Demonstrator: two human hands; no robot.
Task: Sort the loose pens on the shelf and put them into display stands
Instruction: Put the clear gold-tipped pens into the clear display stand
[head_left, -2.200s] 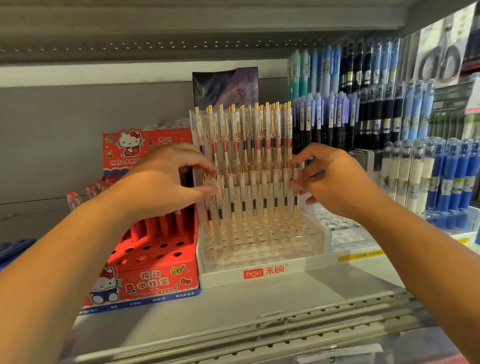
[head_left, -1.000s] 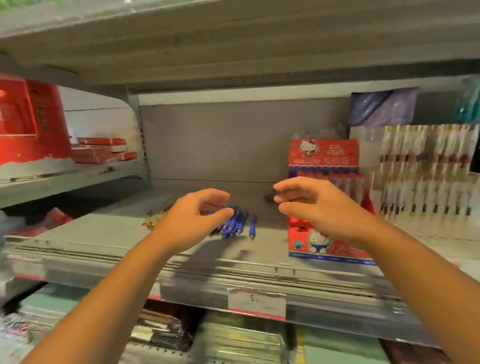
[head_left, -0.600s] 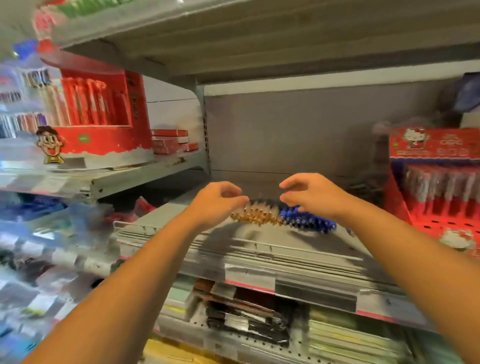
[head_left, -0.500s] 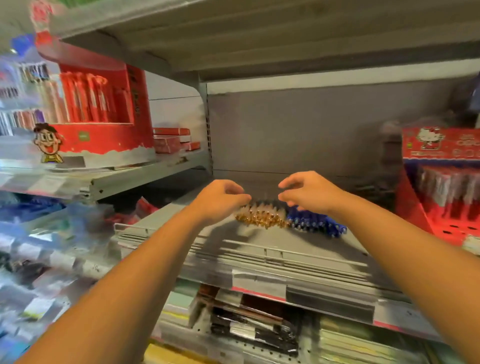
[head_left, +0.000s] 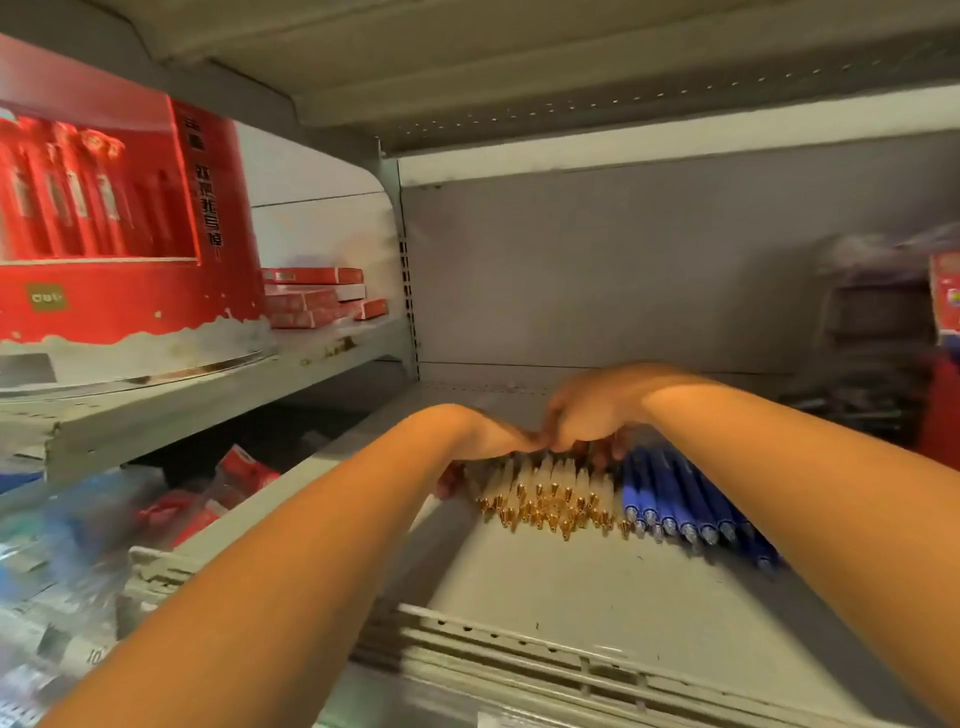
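A pile of loose white pens with gold tips (head_left: 550, 499) lies on the grey shelf (head_left: 597, 582), tips pointing toward me. Right beside it lies a row of loose blue pens (head_left: 675, 506). My left hand (head_left: 483, 441) reaches over the left side of the white pile, its fingers curled down round the pens at that edge. My right hand (head_left: 592, 415) sits over the far ends of the same pens, fingers curled onto them, and touches my left hand. The far ends of the white pens are hidden under both hands.
A large red pen display box (head_left: 104, 234) and small red boxes (head_left: 317, 301) stand on the higher shelf at left. A red display stand (head_left: 945, 322) shows at the right edge. A slotted rail (head_left: 519, 654) runs along the shelf front. Packets (head_left: 78, 545) lie at lower left.
My view has swung left from the display stands to the loose pens. Both hands have dropped from above the white pile onto it and closed round the pens.
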